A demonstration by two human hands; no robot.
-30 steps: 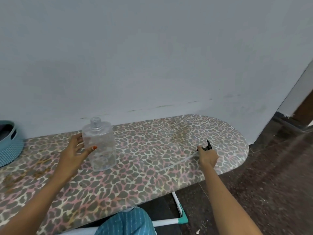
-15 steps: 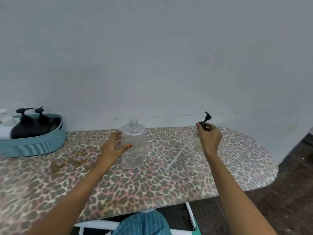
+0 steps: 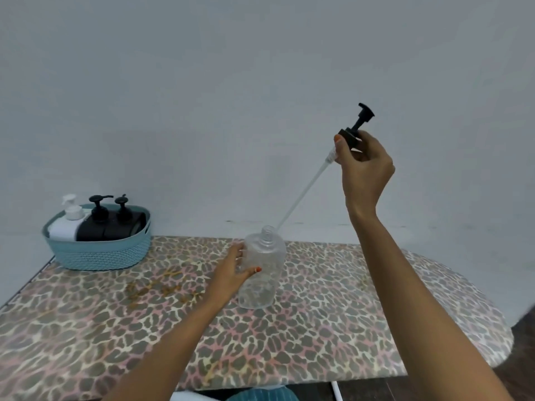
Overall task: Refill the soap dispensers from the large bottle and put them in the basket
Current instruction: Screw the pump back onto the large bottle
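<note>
While our left hand (image 3: 231,273) grips the bottle (image 3: 262,279) and right hand (image 3: 363,169) pinches the pump (image 3: 360,120), we should centre its tube (image 3: 301,195) over the neck (image 3: 267,231).

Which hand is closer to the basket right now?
Left. The left hand grips the bottle mid-table, to the right of the basket. The right hand holds the pump up in the air, farther right beyond the bottle.
</note>
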